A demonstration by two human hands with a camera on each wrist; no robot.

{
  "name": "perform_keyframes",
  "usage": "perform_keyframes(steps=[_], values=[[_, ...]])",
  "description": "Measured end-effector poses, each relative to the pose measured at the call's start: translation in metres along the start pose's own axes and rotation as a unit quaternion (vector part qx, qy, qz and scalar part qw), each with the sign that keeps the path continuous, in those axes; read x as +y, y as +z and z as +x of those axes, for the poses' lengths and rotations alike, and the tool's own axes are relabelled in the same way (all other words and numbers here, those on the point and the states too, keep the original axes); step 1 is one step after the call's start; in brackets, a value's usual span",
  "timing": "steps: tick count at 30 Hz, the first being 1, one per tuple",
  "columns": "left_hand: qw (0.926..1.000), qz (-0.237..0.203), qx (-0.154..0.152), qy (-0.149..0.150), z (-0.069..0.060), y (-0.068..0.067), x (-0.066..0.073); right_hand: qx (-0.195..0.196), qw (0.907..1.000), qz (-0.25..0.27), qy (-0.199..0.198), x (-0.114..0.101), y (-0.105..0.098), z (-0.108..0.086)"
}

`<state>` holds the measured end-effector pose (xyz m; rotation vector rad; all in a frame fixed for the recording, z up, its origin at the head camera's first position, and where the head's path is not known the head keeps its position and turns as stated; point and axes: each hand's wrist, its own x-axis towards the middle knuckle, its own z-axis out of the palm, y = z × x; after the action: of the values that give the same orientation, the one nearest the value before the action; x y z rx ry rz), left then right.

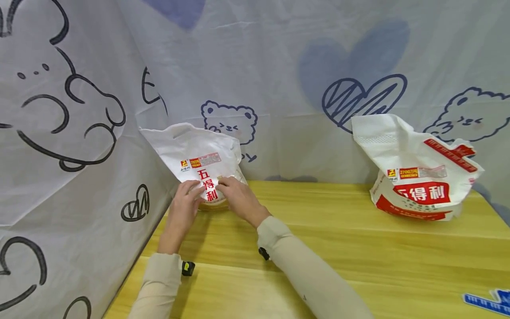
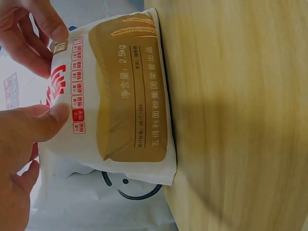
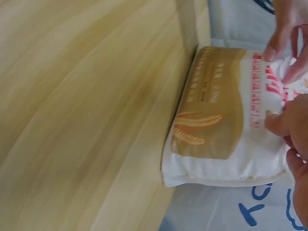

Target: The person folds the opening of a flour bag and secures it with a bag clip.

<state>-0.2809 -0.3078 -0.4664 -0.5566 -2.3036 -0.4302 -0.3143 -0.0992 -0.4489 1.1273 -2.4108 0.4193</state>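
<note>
A white flour bag (image 1: pixel 191 146) with red lettering stands upright against the cloth at the table's left back, its loose top leaning left. Its lower front carries a tan panel with wheat ears (image 2: pixel 134 91), marked 2.5kg. My left hand (image 1: pixel 184 206) pinches the bag's front at the left, thumb (image 2: pixel 55 115) on the white fabric. On the other side my right hand (image 1: pixel 241 199) pinches the same front, thumb (image 3: pixel 278 124) pressed below the red letters. Some fingertips of both hands are hidden by the fabric.
A second flour bag (image 1: pixel 422 195) with a red band stands tilted at the right back. Blue and white flat piece (image 1: pixel 488 303) lies at the lower right of the wooden table (image 1: pixel 318 252). Printed cloth (image 1: pixel 279 88) hangs behind and along the left edge.
</note>
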Motion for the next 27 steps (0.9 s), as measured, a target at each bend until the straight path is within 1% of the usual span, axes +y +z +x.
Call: perform_keyframes(steps=[4,8,14,21,24,27], values=[[0.9997,-0.008,0.021,0.007,0.000,0.002,-0.001,0.030,0.9995,-0.005,-0.008,0.004,0.006,0.001],[0.9995,-0.009,0.029,0.012,0.001,0.003,0.001,0.054,0.9985,-0.008,-0.008,0.006,0.011,0.000],[0.9993,0.022,0.029,0.014,0.001,0.003,0.002,0.086,0.9958,-0.032,-0.001,0.003,0.016,-0.002],[0.9979,0.047,0.036,0.026,0.001,0.004,0.005,0.105,0.9932,-0.047,0.017,0.004,0.018,-0.003],[0.9970,0.057,0.043,0.029,0.002,0.005,0.005,0.106,0.9929,-0.051,0.013,0.005,0.017,-0.002],[0.9963,0.068,0.046,0.025,0.004,0.006,0.005,0.102,0.9930,-0.060,0.007,0.007,0.016,-0.001]])
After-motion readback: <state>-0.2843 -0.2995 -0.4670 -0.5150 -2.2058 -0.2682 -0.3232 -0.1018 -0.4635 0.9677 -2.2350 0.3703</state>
